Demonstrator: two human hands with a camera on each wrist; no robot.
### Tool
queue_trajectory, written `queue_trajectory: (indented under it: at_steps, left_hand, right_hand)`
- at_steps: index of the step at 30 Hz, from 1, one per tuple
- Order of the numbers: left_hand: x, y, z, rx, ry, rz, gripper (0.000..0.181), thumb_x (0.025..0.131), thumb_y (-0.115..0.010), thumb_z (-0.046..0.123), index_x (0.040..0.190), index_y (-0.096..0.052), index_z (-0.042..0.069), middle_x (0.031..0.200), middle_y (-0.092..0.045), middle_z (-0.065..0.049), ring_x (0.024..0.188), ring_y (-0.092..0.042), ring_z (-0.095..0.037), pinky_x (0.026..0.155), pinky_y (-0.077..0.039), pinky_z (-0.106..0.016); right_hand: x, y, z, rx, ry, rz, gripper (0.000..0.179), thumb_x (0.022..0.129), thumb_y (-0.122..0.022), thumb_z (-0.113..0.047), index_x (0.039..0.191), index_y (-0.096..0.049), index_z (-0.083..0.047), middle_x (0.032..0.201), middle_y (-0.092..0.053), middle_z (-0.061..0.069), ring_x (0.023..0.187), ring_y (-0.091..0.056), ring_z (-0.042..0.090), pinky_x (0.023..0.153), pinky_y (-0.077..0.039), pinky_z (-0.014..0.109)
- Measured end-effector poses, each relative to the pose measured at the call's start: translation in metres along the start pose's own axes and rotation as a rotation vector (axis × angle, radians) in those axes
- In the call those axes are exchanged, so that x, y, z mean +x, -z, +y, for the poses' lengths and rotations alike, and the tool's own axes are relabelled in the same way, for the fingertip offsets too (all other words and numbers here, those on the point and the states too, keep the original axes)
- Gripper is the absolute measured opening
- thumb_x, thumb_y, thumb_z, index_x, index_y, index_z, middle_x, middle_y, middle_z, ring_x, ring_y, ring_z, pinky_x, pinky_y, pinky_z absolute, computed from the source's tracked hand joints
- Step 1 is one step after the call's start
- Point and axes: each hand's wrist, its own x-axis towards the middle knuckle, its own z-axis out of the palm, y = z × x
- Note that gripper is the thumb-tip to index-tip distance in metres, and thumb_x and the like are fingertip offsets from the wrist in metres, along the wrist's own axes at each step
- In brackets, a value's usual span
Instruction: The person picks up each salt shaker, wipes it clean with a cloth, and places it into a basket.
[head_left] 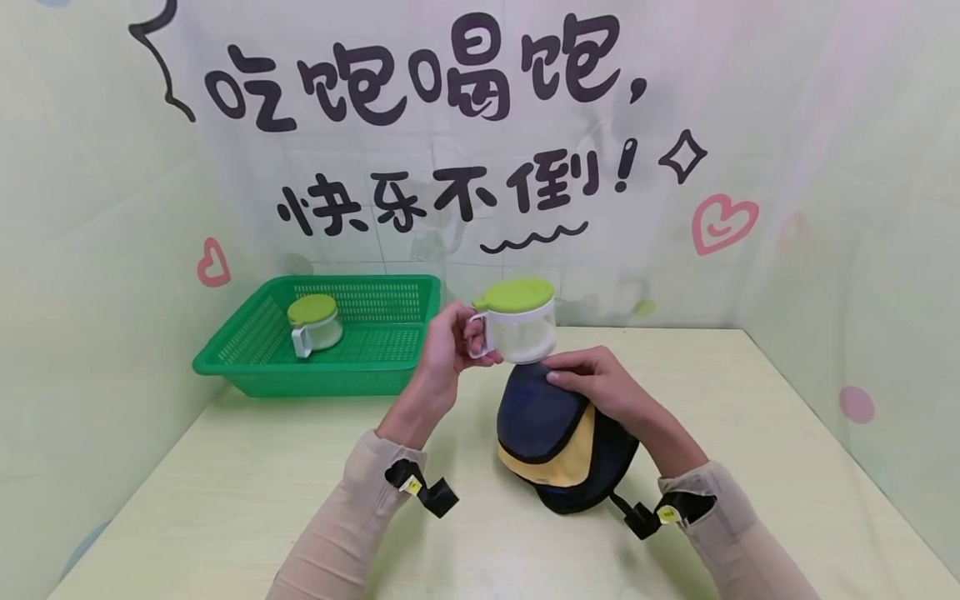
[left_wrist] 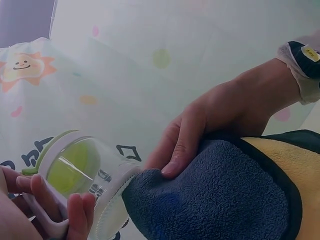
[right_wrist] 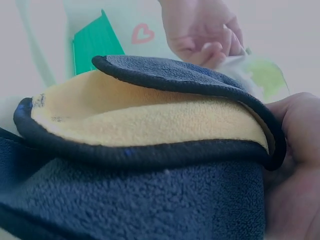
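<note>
My left hand (head_left: 450,337) grips the white handle of a clear seasoning jar (head_left: 521,333) with a green lid, raised above the table. In my right hand (head_left: 600,379) is a folded cloth (head_left: 543,417), dark blue on one side and yellow on the other, with black edging. Thumb and fingers pinch its upper end, right at the jar's base. The left wrist view shows the cloth (left_wrist: 215,190) meeting the bottom of the tilted-looking jar (left_wrist: 75,170). Loose folds of the cloth (right_wrist: 150,120) hang below the right hand (right_wrist: 297,160).
A green plastic basket (head_left: 322,379) stands at the back left of the pale table (head_left: 247,500). Inside it sits a second seasoning jar (head_left: 318,325) with a green lid. A printed curtain (head_left: 420,150) with black lettering closes off the back.
</note>
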Motion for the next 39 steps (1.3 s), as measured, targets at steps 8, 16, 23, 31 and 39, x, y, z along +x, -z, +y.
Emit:
queue_trajectory:
  at_steps: [8,16,23,31,39]
  left_hand:
    - [-0.002,-0.001,0.002,0.000,-0.006,0.020,0.034,0.097,-0.038,0.024,0.065,-0.041,0.013,0.054,-0.044,0.003,0.050,-0.062,-0.018,0.059,-0.055,-0.029]
    - [-0.004,-0.004,0.003,0.001,-0.012,0.024,0.033,0.096,-0.039,0.023,0.066,-0.044,0.011,0.054,-0.045,0.002,0.051,-0.059,-0.018,0.061,-0.057,-0.029]
    - [-0.004,-0.001,0.005,-0.002,-0.014,0.033,0.034,0.096,-0.040,0.023,0.065,-0.044,0.012,0.054,-0.047,0.003,0.052,-0.062,-0.018,0.063,-0.057,-0.029]
    - [-0.004,0.001,0.007,-0.009,-0.010,0.052,0.032,0.095,-0.039,0.023,0.064,-0.042,0.013,0.055,-0.045,0.002,0.052,-0.063,-0.019,0.062,-0.057,-0.029]
    - [-0.003,0.005,0.008,0.008,-0.010,0.054,0.032,0.094,-0.039,0.023,0.063,-0.040,0.013,0.054,-0.042,0.003,0.051,-0.060,-0.019,0.058,-0.053,-0.029]
  right_hand:
    - [0.000,-0.015,-0.008,-0.005,0.014,-0.022,0.033,0.098,-0.063,-0.003,0.129,-0.066,0.009,0.130,-0.068,0.028,0.104,-0.068,-0.005,0.092,-0.054,0.017]
    - [-0.003,-0.028,-0.019,-0.039,0.056,-0.011,0.033,0.099,-0.063,-0.005,0.130,-0.068,0.004,0.132,-0.068,0.023,0.111,-0.066,-0.004,0.097,-0.052,0.019]
    - [-0.003,-0.025,-0.020,-0.071,0.056,0.016,0.032,0.098,-0.064,-0.007,0.129,-0.070,-0.001,0.131,-0.071,0.018,0.115,-0.066,-0.001,0.098,-0.052,0.019]
    - [-0.005,-0.008,-0.022,-0.038,-0.002,0.054,0.032,0.097,-0.065,-0.009,0.127,-0.072,-0.002,0.129,-0.071,0.019,0.112,-0.069,0.001,0.097,-0.053,0.020]
    - [-0.005,0.009,-0.020,-0.018,0.000,0.147,0.032,0.094,-0.066,-0.006,0.125,-0.071,0.003,0.126,-0.072,0.022,0.108,-0.072,0.001,0.096,-0.053,0.017]
